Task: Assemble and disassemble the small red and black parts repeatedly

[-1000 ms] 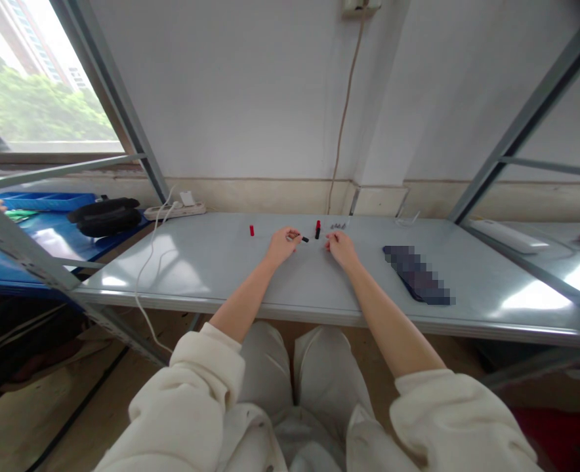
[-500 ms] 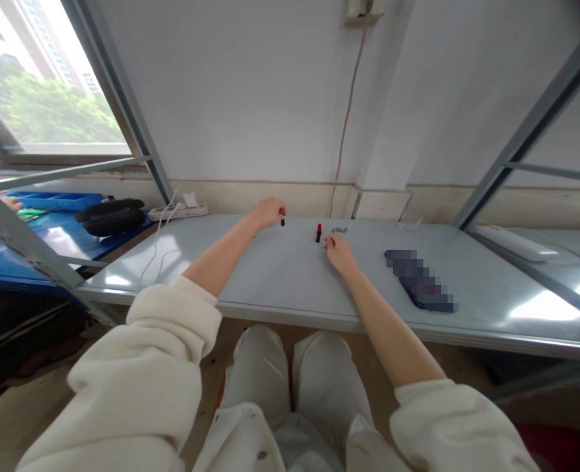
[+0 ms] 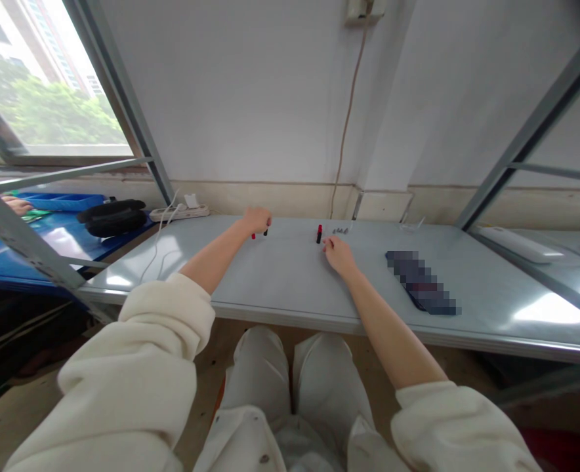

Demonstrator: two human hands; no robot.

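Observation:
My left hand (image 3: pixel 256 219) is closed at the fingertips on a small black cylinder (image 3: pixel 265 232), held upright low over the back of the grey table. A small red piece (image 3: pixel 253 236) shows just below that hand, partly hidden by it. Between my hands, a red and black cylinder (image 3: pixel 319 235) stands upright on the table. Close to its right is my right hand (image 3: pixel 338 254), resting on the tabletop with fingers pressed together; whatever they hold is too small to make out. Several small grey metal parts (image 3: pixel 340 231) lie just beyond it.
The grey table (image 3: pixel 280 282) runs along the wall. A pixelated dark flat object (image 3: pixel 420 282) lies at right, and a clear piece (image 3: pixel 411 226) near the wall. At left are a white power strip (image 3: pixel 179 212), black case (image 3: pixel 113 217), blue tray (image 3: pixel 61 201) and another person's hand (image 3: pixel 18 206).
My left hand has moved left along the back of the table with the black cylinder. The red piece now shows beside it. My right hand has barely moved.

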